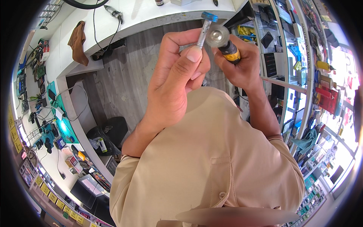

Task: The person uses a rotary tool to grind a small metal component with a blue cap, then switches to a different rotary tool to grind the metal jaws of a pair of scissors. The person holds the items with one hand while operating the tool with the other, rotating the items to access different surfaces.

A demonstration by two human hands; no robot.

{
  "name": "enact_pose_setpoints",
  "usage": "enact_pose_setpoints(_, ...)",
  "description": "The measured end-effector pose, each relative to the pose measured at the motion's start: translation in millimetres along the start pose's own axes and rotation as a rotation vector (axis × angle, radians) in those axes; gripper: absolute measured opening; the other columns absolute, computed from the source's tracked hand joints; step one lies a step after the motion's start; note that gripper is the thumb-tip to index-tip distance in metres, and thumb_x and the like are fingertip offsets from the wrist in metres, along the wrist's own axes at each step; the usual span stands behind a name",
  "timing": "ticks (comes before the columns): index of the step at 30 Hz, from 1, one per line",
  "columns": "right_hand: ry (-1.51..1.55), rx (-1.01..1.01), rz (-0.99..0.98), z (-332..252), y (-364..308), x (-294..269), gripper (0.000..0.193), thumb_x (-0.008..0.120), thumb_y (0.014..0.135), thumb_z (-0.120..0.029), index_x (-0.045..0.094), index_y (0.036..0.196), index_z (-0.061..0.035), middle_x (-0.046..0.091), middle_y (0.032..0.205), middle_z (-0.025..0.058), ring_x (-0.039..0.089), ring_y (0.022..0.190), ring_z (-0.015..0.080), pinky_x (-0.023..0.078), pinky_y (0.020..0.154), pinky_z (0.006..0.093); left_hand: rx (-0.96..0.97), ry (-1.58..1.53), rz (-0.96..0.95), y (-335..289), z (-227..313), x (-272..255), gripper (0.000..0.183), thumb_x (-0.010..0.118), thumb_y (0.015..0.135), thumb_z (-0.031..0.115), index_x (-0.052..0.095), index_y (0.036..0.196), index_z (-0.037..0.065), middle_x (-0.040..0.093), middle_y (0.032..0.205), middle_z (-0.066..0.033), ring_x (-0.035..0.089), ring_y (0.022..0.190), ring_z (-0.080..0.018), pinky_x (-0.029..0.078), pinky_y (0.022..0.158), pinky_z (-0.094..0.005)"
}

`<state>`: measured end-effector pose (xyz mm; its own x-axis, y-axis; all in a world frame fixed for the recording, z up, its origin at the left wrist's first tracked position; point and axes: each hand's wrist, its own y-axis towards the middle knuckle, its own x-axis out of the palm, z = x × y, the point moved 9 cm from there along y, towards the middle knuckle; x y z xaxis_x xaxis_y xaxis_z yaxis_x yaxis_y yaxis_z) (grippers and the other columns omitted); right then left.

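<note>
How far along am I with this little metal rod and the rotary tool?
Done: both pieces are picked up. In hand: the left hand pinches the blue-capped metal rod; the right hand holds the rotary tool, its disc against the rod. Left: no finished cut is visible.

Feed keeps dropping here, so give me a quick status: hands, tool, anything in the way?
Left hand pinching a metal rod with a blue cap. Right hand gripping a yellow-and-black rotary tool, its disc touching the rod. Nothing between them.

Grey wood-look floor, white counter up top, cluttered workbench left, glass display shelves right, bright daylight.
</note>
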<state>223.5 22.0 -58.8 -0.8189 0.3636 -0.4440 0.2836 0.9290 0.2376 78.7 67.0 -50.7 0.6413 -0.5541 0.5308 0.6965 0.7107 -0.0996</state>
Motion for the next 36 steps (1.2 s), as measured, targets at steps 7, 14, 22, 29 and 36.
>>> enact_pose_setpoints(7, 0.004, -0.004, 0.000, 0.6, -0.3, 0.1, 0.010, 0.073, 0.078, -0.003, 0.064, 0.083, -0.0015, 0.055, 0.067, 0.0062, 0.047, 0.058, 0.0146, 0.042, 0.054, 0.0301, -0.028, -0.063, 0.002, -2.2, -3.3, 6.5, 0.036, 0.052, 0.106, 0.024, 0.051, 0.135, 0.003, 0.040, 0.077, 0.0016, 0.028, 0.063, -0.0059, 0.024, 0.056, -0.0222)
enact_pose_setpoints(14, 0.032, -0.012, 0.019, 1.1, -1.0, -2.2, 0.009, 0.072, 0.077, -0.001, 0.064, 0.081, -0.0012, 0.056, 0.068, 0.0054, 0.047, 0.058, 0.0137, 0.042, 0.054, 0.0295, -0.026, -0.048, -0.016, -0.5, 0.6, 4.2, 0.034, 0.049, 0.108, 0.027, 0.050, 0.132, 0.005, 0.046, 0.078, 0.0020, 0.032, 0.062, -0.0043, 0.026, 0.056, -0.0219)
enact_pose_setpoints(22, 0.038, 0.014, 0.017, 2.6, -1.4, -3.1, 0.009, 0.072, 0.077, -0.002, 0.064, 0.081, -0.0016, 0.057, 0.068, 0.0056, 0.049, 0.058, 0.0134, 0.043, 0.055, 0.0290, -0.035, -0.073, -0.026, -0.9, 0.7, 6.8, 0.034, 0.049, 0.108, 0.028, 0.049, 0.132, 0.004, 0.045, 0.078, 0.0018, 0.031, 0.062, -0.0049, 0.026, 0.056, -0.0226)
enact_pose_setpoints(29, 0.011, 0.014, 0.021, 3.1, -2.1, -3.9, 0.009, 0.072, 0.077, -0.002, 0.064, 0.081, -0.0015, 0.058, 0.068, 0.0055, 0.049, 0.057, 0.0136, 0.043, 0.054, 0.0294, -0.061, -0.124, 0.023, -2.8, -1.9, 7.6, 0.036, 0.050, 0.106, 0.024, 0.053, 0.135, 0.003, 0.037, 0.076, 0.0026, 0.027, 0.060, -0.0059, 0.023, 0.056, -0.0223)
enact_pose_setpoints(36, 0.025, -0.005, 0.027, 0.7, -3.0, -4.0, 0.009, 0.073, 0.078, -0.003, 0.064, 0.080, -0.0018, 0.058, 0.067, 0.0063, 0.050, 0.056, 0.0142, 0.044, 0.054, 0.0300, -0.059, -0.141, 0.005, -3.5, -1.9, 8.1, 0.035, 0.048, 0.106, 0.023, 0.053, 0.135, 0.003, 0.037, 0.075, 0.0028, 0.027, 0.059, -0.0062, 0.023, 0.056, -0.0226)
